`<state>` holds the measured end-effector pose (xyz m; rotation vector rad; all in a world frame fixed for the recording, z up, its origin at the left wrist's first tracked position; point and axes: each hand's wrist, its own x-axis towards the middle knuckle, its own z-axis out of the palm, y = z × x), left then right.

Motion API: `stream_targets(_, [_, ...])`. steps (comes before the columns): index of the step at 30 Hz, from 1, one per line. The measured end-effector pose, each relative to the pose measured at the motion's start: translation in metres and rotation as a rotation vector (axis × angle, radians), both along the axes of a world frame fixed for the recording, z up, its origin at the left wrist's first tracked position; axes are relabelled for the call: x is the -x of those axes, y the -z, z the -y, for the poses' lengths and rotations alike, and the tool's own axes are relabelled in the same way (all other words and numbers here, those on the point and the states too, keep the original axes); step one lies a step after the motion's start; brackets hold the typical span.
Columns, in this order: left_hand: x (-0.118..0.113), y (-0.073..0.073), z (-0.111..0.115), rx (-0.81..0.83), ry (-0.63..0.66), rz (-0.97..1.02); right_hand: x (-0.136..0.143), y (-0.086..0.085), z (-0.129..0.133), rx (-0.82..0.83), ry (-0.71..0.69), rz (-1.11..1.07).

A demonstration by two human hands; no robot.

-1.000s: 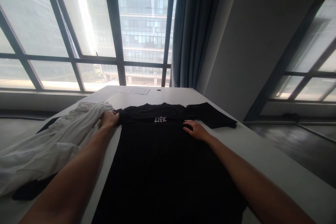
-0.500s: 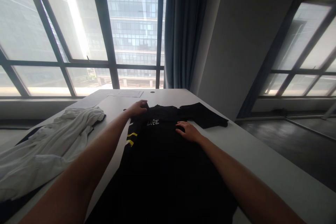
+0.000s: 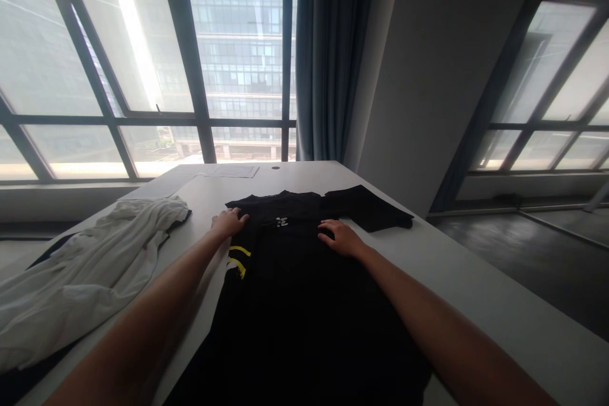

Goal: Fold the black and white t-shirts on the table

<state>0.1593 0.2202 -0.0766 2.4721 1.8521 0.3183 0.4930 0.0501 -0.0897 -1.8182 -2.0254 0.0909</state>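
Observation:
A black long-sleeved top [image 3: 304,304] lies spread on the white table, its collar end away from me. My left hand [image 3: 230,223] rests on the edge of its left sleeve, fingers stretched over the cloth, just above yellow and white bands [image 3: 238,260]. My right hand [image 3: 341,237] lies flat on the right side of the chest, fingers apart. Between the hands, pale lettering [image 3: 281,222] on the chest is partly covered by a fold. The other sleeve [image 3: 368,208] extends bent to the right. The near end of the top runs out of view.
A heap of white cloth [image 3: 95,273] with dark cloth under it lies on the table's left side. Papers [image 3: 233,171] lie at the far end of the white table [image 3: 476,285]. Beyond stand windows, a blue-grey curtain [image 3: 328,57] and a grey pillar [image 3: 428,76].
My left hand has moved from near the collar toward me and left, onto the sleeve edge. The sleeve bands have shifted and the lettering has become partly folded over. My right hand has stayed.

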Motion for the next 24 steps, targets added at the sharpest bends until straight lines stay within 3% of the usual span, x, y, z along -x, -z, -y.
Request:
stream_targets(5, [0.001,0.006,-0.029,0.085,0.06,-0.022,0.001,-0.002,0.001,-0.001,-0.002,0.003])
stream_targets(9, [-0.001,0.007,-0.033,0.063,-0.019,-0.05,0.002,0.0,0.0,-0.013,0.006,0.002])
stream_targets(11, [-0.006,0.007,-0.028,-0.015,-0.058,-0.062,0.002,0.001,-0.001,-0.013,0.01,0.006])
stream_targets(13, [-0.012,0.007,-0.018,-0.14,-0.015,-0.067,0.001,0.002,-0.002,-0.013,0.013,0.009])
stream_targets(15, [-0.019,0.008,-0.007,-0.224,0.134,-0.057,0.001,0.003,-0.003,-0.015,0.017,0.01])
stream_targets(18, [-0.022,0.014,0.009,-0.136,0.318,-0.033,0.002,0.003,-0.002,-0.016,0.022,0.008])
stream_targets(24, [-0.007,0.02,0.019,-0.029,0.166,0.069,0.002,0.001,-0.006,0.01,0.098,-0.015])
